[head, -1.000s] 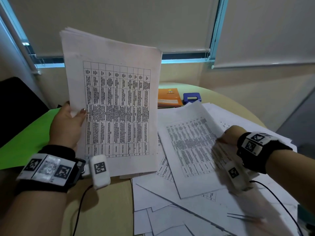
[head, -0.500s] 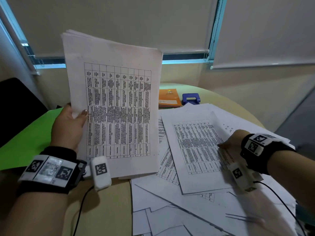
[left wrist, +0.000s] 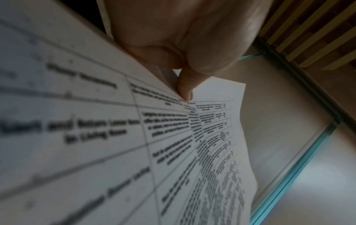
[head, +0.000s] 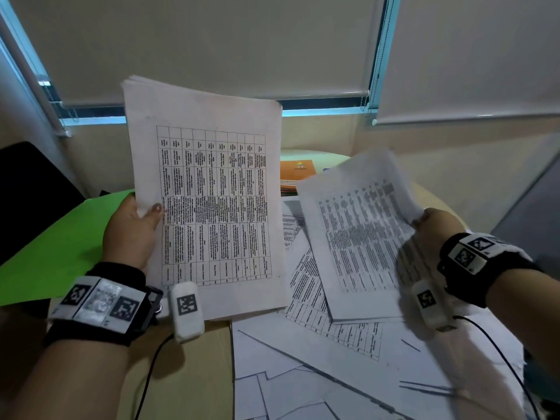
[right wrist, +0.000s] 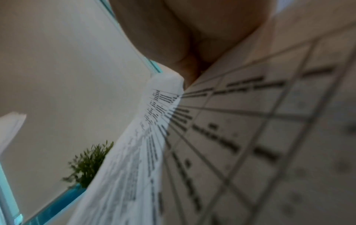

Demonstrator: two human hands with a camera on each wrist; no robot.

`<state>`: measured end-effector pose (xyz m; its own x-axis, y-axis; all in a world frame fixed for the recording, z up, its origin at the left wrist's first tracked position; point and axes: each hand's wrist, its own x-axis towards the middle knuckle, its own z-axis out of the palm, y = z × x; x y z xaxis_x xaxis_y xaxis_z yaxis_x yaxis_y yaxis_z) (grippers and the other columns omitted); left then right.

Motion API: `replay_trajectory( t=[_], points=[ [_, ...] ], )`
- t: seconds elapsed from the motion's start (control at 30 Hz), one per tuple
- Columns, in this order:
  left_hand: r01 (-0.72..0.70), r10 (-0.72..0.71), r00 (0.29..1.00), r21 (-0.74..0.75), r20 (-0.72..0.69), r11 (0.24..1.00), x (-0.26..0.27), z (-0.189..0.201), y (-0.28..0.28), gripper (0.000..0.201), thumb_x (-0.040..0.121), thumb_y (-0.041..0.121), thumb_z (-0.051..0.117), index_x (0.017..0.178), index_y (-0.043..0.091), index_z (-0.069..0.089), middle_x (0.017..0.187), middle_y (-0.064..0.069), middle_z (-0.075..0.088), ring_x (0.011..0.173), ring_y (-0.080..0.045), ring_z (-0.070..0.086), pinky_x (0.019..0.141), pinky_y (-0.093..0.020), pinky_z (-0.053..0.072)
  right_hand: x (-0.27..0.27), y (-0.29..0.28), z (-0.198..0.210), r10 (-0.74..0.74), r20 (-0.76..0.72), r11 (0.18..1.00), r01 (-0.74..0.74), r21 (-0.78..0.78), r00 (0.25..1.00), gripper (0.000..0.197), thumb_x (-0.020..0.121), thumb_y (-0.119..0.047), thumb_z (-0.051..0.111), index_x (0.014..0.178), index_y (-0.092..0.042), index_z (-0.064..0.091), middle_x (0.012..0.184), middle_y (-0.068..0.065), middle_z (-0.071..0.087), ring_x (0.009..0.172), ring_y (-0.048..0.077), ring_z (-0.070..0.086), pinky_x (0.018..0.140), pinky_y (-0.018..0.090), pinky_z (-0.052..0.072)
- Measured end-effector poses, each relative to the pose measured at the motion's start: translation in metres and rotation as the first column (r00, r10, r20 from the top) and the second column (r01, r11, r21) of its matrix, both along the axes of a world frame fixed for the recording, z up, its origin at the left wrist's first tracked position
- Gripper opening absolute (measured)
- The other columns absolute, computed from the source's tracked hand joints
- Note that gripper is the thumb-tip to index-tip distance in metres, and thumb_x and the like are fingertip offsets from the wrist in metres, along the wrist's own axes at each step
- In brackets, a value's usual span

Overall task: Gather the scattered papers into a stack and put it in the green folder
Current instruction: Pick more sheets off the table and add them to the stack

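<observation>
My left hand (head: 133, 228) grips a stack of printed table sheets (head: 209, 195) by its left edge and holds it upright above the table; the thumb (left wrist: 185, 85) pinches the top page (left wrist: 96, 137). My right hand (head: 436, 228) pinches the right edge of one printed sheet (head: 360, 237) and holds it tilted up off the pile, blurred; the same sheet (right wrist: 231, 152) fills the right wrist view. More loose papers (head: 333, 374) lie spread over the round table. The green folder (head: 51, 247) lies flat at the left, behind my left hand.
An orange booklet (head: 295, 174) sits at the back of the table, partly behind the papers. A black chair back (head: 27, 189) stands at the far left. Window blinds (head: 212, 43) and a wall close off the back. A green plant (right wrist: 88, 162) shows in the right wrist view.
My right hand has lifted the sheet it was sliding on the pile up off the table. The left hand and its stack have stayed almost still.
</observation>
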<state>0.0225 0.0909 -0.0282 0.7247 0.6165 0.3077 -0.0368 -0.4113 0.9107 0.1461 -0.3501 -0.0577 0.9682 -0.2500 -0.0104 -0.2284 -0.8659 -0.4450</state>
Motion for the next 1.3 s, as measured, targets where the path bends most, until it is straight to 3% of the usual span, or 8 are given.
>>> replay_trajectory(
  t=[0.2,0.33,0.47,0.73,0.9,1.07,1.2,1.3],
  points=[
    [-0.062,0.062,0.996,0.006,-0.065,0.998,0.002,-0.002,0.003,0.017,0.094,0.021,0.054,0.108,0.014,0.059,0.107,-0.015,0.065,0.100,-0.034,0.061,0.095,-0.050,0.046,-0.005,-0.011,0.024,-0.037,0.156,0.945,-0.016,0.325,0.987,0.028,0.096,-0.016,0.049,0.113,0.004,0.060,0.099,0.021,0.062,0.094,0.034,0.058,0.080,0.033,0.040],
    [-0.027,0.024,0.995,-0.030,-0.092,0.999,0.008,-0.001,-0.014,0.018,0.094,0.021,0.054,0.109,0.013,0.059,0.106,-0.012,0.065,0.098,-0.031,0.061,0.094,-0.047,0.047,-0.011,0.012,0.034,-0.025,0.181,0.808,-0.087,0.582,0.983,0.019,0.096,-0.021,0.048,0.079,-0.019,0.054,0.072,-0.001,0.051,0.064,0.014,0.048,0.070,0.033,0.043],
    [0.033,-0.035,0.996,-0.020,-0.076,0.999,0.012,0.002,-0.043,0.021,0.094,0.018,0.053,0.113,0.010,0.059,0.102,-0.007,0.063,0.091,-0.023,0.057,0.086,-0.035,0.044,-0.019,0.046,0.037,-0.011,0.251,0.662,-0.181,0.727,0.968,0.017,0.088,-0.021,0.057,0.072,-0.017,0.061,0.074,0.005,0.061,0.074,0.023,0.056,0.074,0.041,0.046],
    [0.155,-0.155,0.988,-0.064,0.012,0.986,0.016,0.013,-0.088,0.010,0.095,0.013,0.051,0.097,0.020,0.057,0.101,-0.005,0.065,0.094,-0.022,0.060,0.090,-0.035,0.047,-0.026,0.081,0.033,0.013,0.211,0.645,-0.170,0.746,0.977,0.019,0.088,-0.020,0.056,0.072,-0.014,0.064,0.087,0.013,0.069,0.086,0.032,0.065,0.087,0.049,0.052],
    [0.206,-0.206,0.978,-0.170,0.023,0.964,0.016,0.010,-0.101,0.010,0.087,0.029,0.057,0.080,0.029,0.064,0.090,0.001,0.070,0.091,-0.025,0.064,0.090,-0.047,0.050,-0.035,0.095,0.035,0.055,0.147,0.517,-0.154,0.842,0.988,0.026,0.092,-0.004,0.049,0.069,-0.012,0.058,0.065,0.006,0.056,0.048,0.011,0.053,0.050,0.023,0.045],
    [0.182,-0.162,0.982,-0.259,0.098,0.949,0.012,0.015,-0.111,0.023,0.100,0.020,0.042,0.085,0.016,0.059,0.078,0.002,0.061,0.076,-0.018,0.054,0.064,-0.021,0.045,-0.044,0.104,0.038,0.078,0.152,0.435,-0.171,0.884,0.985,0.017,0.091,-0.001,0.049,0.102,-0.008,0.059,0.098,0.017,0.067,0.085,0.032,0.064,0.082,0.045,0.050],
    [0.178,-0.149,0.983,-0.342,0.108,0.923,0.011,0.017,-0.116,0.043,0.099,0.044,0.036,0.111,0.012,0.063,0.108,0.003,0.066,0.100,-0.016,0.060,0.091,-0.027,0.046,-0.047,0.115,0.034,0.137,0.187,0.514,-0.231,0.826,0.973,0.015,0.092,-0.007,0.051,0.099,-0.018,0.058,0.111,0.017,0.066,0.093,0.031,0.063,0.089,0.049,0.049],
    [0.190,-0.187,0.982,-0.174,0.037,0.966,0.011,0.014,-0.113,0.015,0.097,0.031,0.049,0.102,0.021,0.058,0.095,0.005,0.064,0.090,-0.016,0.060,0.076,-0.027,0.045,-0.051,0.117,0.037,0.154,0.190,0.564,-0.244,0.789,0.970,0.018,0.092,-0.008,0.052,0.107,-0.018,0.055,0.110,0.014,0.065,0.097,0.033,0.063,0.090,0.050,0.051]
  ],
)
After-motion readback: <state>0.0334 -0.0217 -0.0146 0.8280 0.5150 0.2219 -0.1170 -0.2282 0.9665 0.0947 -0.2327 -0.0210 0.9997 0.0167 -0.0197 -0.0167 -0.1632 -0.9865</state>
